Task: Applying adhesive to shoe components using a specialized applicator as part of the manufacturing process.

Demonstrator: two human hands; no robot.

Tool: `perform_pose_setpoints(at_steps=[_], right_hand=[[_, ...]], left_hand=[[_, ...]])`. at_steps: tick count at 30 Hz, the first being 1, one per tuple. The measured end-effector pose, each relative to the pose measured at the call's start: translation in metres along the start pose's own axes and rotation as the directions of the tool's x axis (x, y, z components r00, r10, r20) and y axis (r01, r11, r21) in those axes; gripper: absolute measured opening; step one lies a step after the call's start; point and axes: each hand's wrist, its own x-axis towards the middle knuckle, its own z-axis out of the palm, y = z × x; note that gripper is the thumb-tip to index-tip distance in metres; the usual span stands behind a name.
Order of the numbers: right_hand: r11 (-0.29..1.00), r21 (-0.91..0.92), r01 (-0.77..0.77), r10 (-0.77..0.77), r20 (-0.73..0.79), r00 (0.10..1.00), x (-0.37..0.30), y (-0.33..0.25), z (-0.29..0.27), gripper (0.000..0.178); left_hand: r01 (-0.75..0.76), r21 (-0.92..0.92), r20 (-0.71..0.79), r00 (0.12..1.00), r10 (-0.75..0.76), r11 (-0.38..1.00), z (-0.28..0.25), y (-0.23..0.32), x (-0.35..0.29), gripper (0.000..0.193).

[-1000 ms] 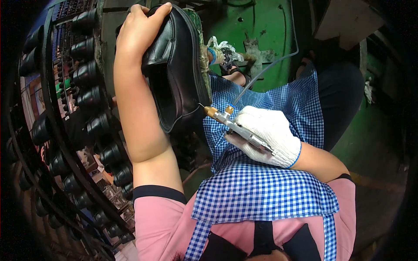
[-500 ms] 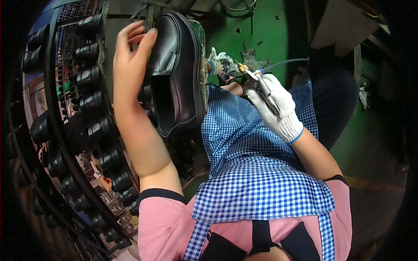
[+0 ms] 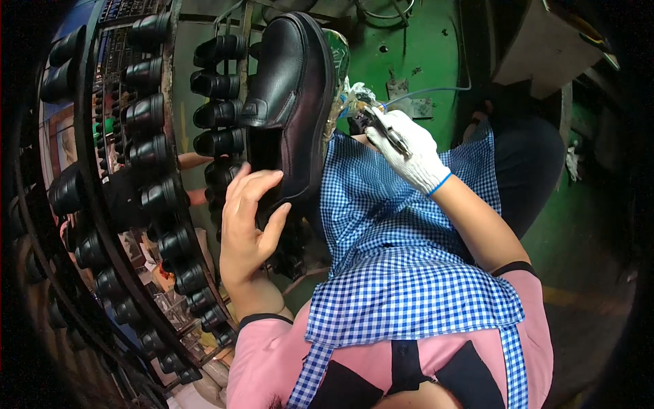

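Observation:
A black leather slip-on shoe [image 3: 310, 102] lies toe away from me, on a stand whose green edge [image 3: 338, 51] shows along its right side. My bare left hand [image 3: 248, 225] is at its heel, thumb and fingers spread and curved; whether the fingertips touch the leather I cannot tell. My right hand [image 3: 412, 146], in a white knit glove, is closed round a small metal spray gun [image 3: 393, 136] just right of the stand. The gun's front end points toward a whitish, crusted bundle [image 3: 357, 95] beside the stand, and its tip is hard to make out. A blue hose [image 3: 432, 90] trails behind it.
A tall metal rack [image 3: 88, 150] with several rows of black shoes [image 3: 146, 112] stands at the left. More black shoes [image 3: 218, 112] hang between it and the stand. Another person's arm [image 3: 194, 161] shows there. A blue checked apron [image 3: 409, 300] covers my lap; the floor [image 3: 429, 54] is green.
My left hand has come back from the toe side to the heel. My right hand has moved the spray gun left, closer to the stand. The shoe appears slightly farther right and higher.

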Motion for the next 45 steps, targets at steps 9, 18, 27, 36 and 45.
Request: perform_pose_setpoints(at_steps=[9,18,27,36,45], right_hand=[[0.826,0.424,-0.372,0.278,0.268,0.922,-0.016,-0.013,-0.016,0.027],[0.518,0.75,-0.411,0.25,0.327,0.912,-0.023,-0.052,-0.028,0.03],[0.544,0.703,-0.459,0.343,0.313,0.886,-0.021,-0.035,-0.02,0.051],[0.983,0.166,-0.08,0.09,-0.055,0.994,-0.017,-0.029,0.006,0.069],[0.979,0.201,0.034,-0.033,-0.006,0.999,-0.008,-0.039,0.004,0.084]], left_hand=[[-0.181,0.043,0.141,0.975,0.173,0.983,0.009,-0.003,0.01,0.037],[-0.268,0.026,0.159,0.952,0.261,0.963,0.023,0.005,0.025,0.026],[-0.38,-0.154,-0.203,0.916,0.347,0.912,-0.006,-0.006,0.019,0.031],[-0.019,0.523,-0.572,0.734,0.367,0.852,-0.128,-0.003,-0.002,0.037],[0.418,0.407,-0.696,0.718,-0.021,0.812,-0.288,-0.164,0.087,0.047]])
